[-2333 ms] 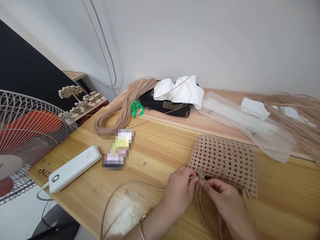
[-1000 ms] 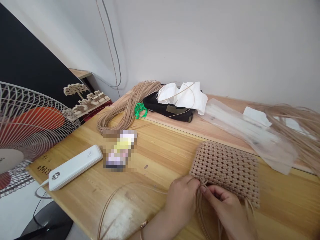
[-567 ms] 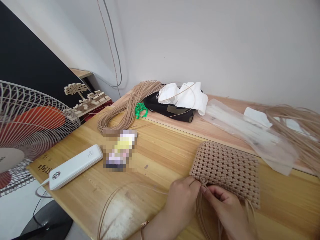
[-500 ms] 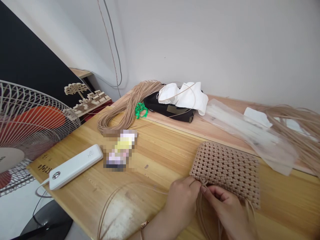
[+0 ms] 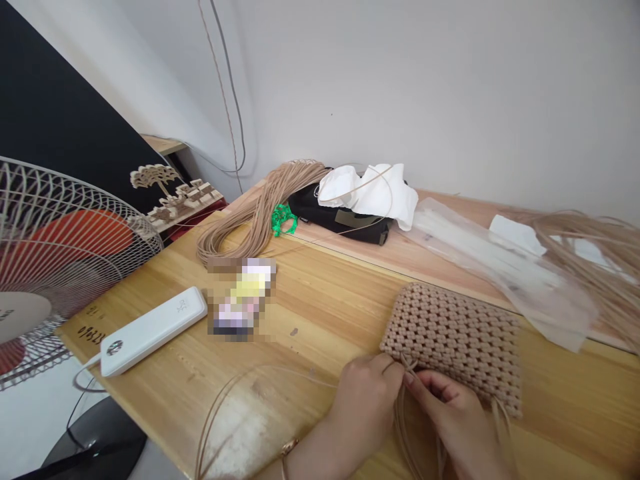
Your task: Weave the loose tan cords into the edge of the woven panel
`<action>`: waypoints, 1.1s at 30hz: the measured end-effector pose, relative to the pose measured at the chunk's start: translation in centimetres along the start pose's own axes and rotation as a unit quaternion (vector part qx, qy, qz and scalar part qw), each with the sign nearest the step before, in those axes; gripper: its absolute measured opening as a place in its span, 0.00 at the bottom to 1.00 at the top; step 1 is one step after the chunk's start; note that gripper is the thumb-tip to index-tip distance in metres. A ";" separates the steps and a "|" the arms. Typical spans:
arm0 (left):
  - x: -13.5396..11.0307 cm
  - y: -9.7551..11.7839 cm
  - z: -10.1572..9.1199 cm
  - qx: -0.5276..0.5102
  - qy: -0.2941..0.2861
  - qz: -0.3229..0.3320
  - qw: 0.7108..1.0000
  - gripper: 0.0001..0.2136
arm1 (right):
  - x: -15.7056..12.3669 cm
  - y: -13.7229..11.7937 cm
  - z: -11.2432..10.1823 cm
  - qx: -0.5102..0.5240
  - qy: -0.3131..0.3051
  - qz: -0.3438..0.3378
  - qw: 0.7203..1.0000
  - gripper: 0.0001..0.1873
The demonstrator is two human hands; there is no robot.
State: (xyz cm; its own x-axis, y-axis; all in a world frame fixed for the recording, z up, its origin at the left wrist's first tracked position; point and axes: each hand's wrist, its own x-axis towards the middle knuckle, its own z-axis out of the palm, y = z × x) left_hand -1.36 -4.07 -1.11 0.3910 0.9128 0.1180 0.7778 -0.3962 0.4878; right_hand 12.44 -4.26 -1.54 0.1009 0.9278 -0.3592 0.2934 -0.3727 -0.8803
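Note:
A tan woven cord panel lies flat on the wooden table. At its near-left corner my left hand and my right hand meet, both pinched shut on thin tan cords that hang from the panel's lower edge. One long cord loops leftward over the table from my left hand. A thin bracelet sits on my left wrist.
A white power bank and a blurred small item lie left. At the back are a tan cord bundle with a green tie, a black pouch under white tissue, a clear plastic bag and more cords. A fan stands left.
My hands have stayed at the panel's corner, fingers shifting only slightly on the cords. The view has drifted a little.

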 end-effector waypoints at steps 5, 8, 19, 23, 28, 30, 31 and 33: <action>0.0 0.0 -0.2 0.000 -0.006 0.005 1.000 0.05 | 0.0 -0.2 0.1 0.007 0.003 -0.004 1.000 0.11; 0.0 0.0 -0.4 -0.005 -0.015 0.004 1.000 0.05 | 0.0 -0.3 0.2 -0.008 0.004 -0.006 1.000 0.12; -0.2 -0.1 -1.6 -0.226 -0.025 -0.027 0.973 0.12 | -0.2 -0.4 0.3 0.009 -0.008 -0.024 1.000 0.11; -0.2 -0.2 -1.4 -0.282 -0.021 -0.048 0.958 0.11 | -0.2 -0.5 0.4 0.024 -0.013 -0.035 0.999 0.13; -0.2 0.2 -0.4 -0.290 0.034 -0.114 0.950 0.10 | -0.1 -0.3 0.4 0.026 -0.022 -0.031 0.999 0.13; -0.2 0.5 -0.1 -0.291 0.050 -0.136 0.946 0.09 | -0.1 -0.2 0.5 0.026 -0.020 -0.031 0.999 0.13; -0.2 0.7 0.1 -0.285 0.058 -0.142 0.946 0.09 | -0.1 -0.1 0.5 0.027 -0.020 -0.031 0.999 0.13; -0.3 0.9 0.4 -0.258 0.079 -0.138 0.953 0.10 | -0.1 0.0 0.6 0.028 -0.021 -0.033 0.999 0.13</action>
State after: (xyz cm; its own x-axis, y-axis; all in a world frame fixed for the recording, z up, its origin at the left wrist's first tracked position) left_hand -0.54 -4.75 -1.07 0.0964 0.9948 0.0319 0.4795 -0.0745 0.8744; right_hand 11.84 -4.36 -1.65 0.0430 0.9490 -0.3123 0.2451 -0.3131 -0.9176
